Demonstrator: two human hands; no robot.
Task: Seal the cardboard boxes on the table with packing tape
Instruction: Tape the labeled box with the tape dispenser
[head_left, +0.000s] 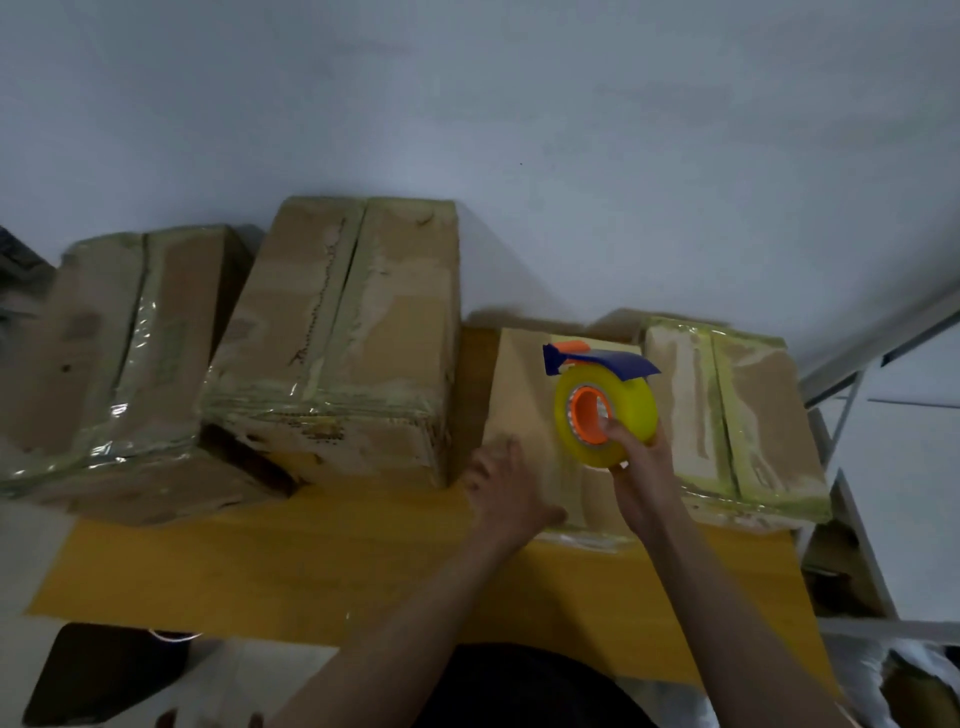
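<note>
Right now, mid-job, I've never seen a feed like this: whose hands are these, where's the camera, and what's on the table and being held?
One picture, from a camera worn on a person's head, looking down. No machine: two bare hands. The right hand has a grip on a yellow packing tape roll in a blue and orange dispenser, thumb in the core. The left hand rests open against the small cardboard box. Three more taped boxes stand on the yellow table.
</note>
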